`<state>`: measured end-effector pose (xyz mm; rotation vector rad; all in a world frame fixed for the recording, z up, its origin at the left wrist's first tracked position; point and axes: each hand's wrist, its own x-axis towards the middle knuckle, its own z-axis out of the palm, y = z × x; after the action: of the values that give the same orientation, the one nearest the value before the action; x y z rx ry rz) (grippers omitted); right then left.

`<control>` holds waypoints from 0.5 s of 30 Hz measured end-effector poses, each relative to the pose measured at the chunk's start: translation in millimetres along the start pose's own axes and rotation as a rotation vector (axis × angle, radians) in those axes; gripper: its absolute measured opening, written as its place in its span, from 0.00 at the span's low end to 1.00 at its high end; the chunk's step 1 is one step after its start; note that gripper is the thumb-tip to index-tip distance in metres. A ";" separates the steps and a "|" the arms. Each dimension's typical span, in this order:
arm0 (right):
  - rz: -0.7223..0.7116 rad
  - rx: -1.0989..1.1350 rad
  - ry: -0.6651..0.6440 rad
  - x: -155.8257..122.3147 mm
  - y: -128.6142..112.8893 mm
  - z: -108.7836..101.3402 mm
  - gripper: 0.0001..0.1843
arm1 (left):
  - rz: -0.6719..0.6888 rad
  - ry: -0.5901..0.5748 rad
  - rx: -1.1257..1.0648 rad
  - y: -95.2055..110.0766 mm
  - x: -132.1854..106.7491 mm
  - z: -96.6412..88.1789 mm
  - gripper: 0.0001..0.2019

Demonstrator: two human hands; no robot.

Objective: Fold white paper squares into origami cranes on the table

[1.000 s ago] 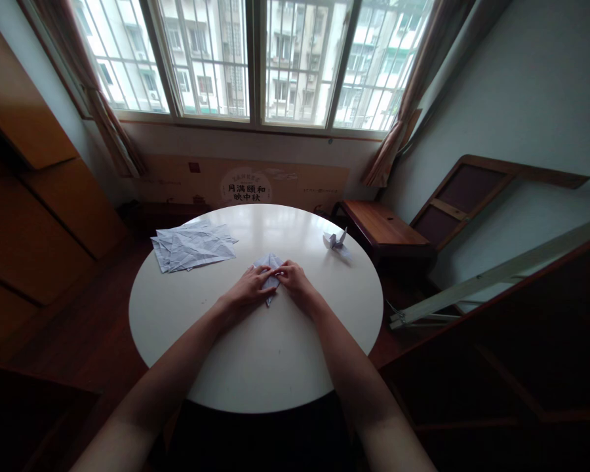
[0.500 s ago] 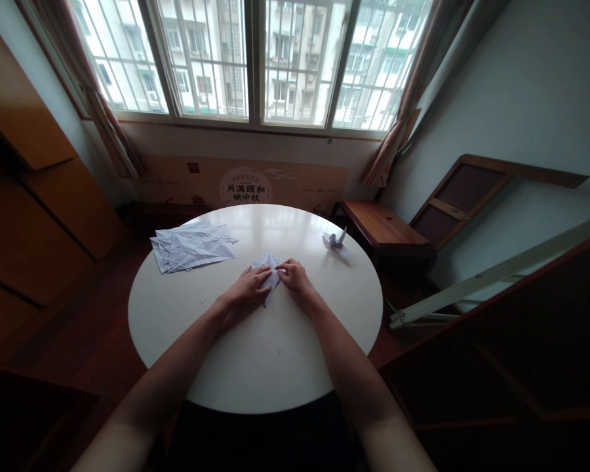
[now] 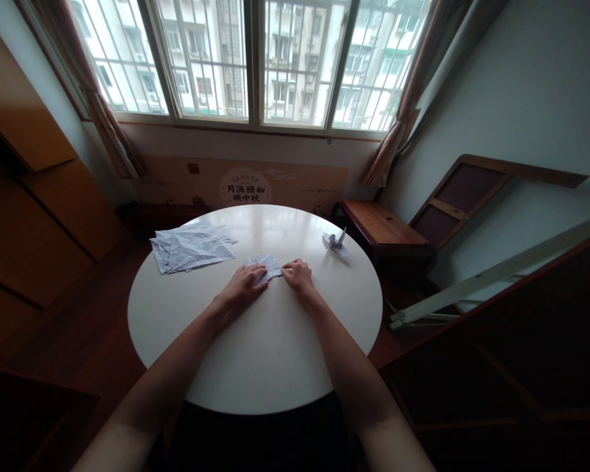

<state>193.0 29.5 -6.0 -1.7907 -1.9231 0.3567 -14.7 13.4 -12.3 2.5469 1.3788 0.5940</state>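
Note:
A small piece of folded paper (image 3: 271,263), pale with faint markings, lies near the middle of the round white table (image 3: 255,367). My left hand (image 3: 246,282) holds its left side, fingers bent over the paper and thumb close to the near edge. At the right corner, my right hand (image 3: 297,274) has its fingertips closed in a pinch on the paper. Both hands hide parts of the sheet, so its full outline cannot be made out.
A pile of creased paper sheets (image 3: 194,248) lies on the table's left side. Toward the right edge stands a folded paper crane (image 3: 335,241). Beyond the table are a low wooden bench (image 3: 386,221), a printed panel (image 3: 295,177) and barred windows.
The paper has turned from a point facing me to a wider position, its corner now toward the right. My right hand has shifted slightly right, and my left hand slightly left.

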 end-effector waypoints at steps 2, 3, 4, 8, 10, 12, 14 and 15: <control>0.007 -0.002 -0.004 -0.3 -1.1 -1.1 0.12 | -0.001 0.014 0.008 0.2 0.2 0.0 0.20; 0.004 0.002 -0.008 -0.7 -1.7 -2.0 0.13 | 0.004 0.017 0.011 0.4 0.5 -0.1 0.20; -0.004 0.012 -0.015 -1.1 -2.4 -2.8 0.13 | 0.008 0.020 0.011 0.6 0.7 -0.3 0.20; -0.065 0.103 -0.071 -3.0 -5.7 -5.1 0.12 | 0.016 0.017 0.003 3.1 1.4 -2.0 0.20; -0.089 0.119 -0.079 -3.7 -6.9 -4.6 0.13 | 0.014 0.014 -0.002 4.5 1.5 -2.9 0.21; -0.093 0.082 -0.050 -3.9 -7.1 -3.0 0.14 | 0.013 0.010 -0.003 5.3 1.5 -3.6 0.21; -0.079 0.029 -0.018 -3.5 -6.3 -1.2 0.15 | 0.017 0.003 -0.006 4.9 1.5 -3.7 0.23; -0.070 0.010 -0.015 -3.2 -5.7 -0.4 0.15 | 0.019 0.000 -0.007 4.3 1.6 -3.5 0.23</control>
<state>188.4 25.7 -3.4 -1.7146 -1.9846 0.3553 -12.2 12.3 -7.2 2.5572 1.3523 0.6007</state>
